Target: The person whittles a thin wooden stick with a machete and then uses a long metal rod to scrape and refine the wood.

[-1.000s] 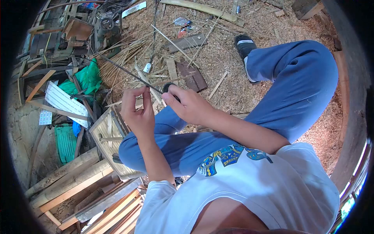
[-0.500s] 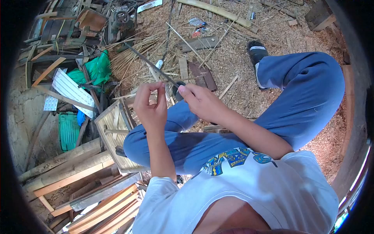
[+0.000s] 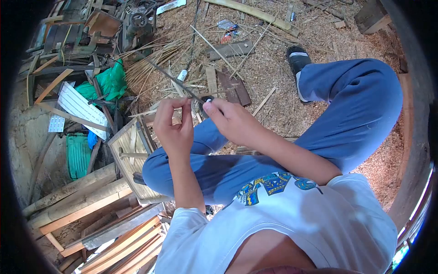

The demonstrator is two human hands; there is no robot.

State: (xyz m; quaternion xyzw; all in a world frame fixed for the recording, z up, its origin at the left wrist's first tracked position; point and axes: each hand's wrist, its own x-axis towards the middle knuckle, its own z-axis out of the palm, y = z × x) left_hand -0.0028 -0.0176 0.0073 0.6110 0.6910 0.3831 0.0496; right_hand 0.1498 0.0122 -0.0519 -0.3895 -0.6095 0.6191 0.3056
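Note:
A long, thin, dark strip (image 3: 171, 76) slants from my hands toward the upper left, its far end blurred against the floor. My left hand (image 3: 174, 123) is closed in a pinch, thumb and forefinger meeting at the strip's lower part. Close beside it on the right, my right hand (image 3: 232, 119) is closed round the near end, with the thumb on top. My fingers hide that end. Both hands are above my bent leg in blue trousers (image 3: 214, 173).
A wooden frame box (image 3: 132, 187) stands left of my knee. Thin sticks (image 3: 153, 61) lie bundled on the shaving-covered floor near a brown board (image 3: 235, 86). Green plastic (image 3: 112, 82) and scrap wood fill the left side. Stacked planks (image 3: 123, 244) lie at lower left.
The whole view has shifted slightly left. Both hands keep nearly the same pose on the strip, and the right hand sits a touch closer to the left one.

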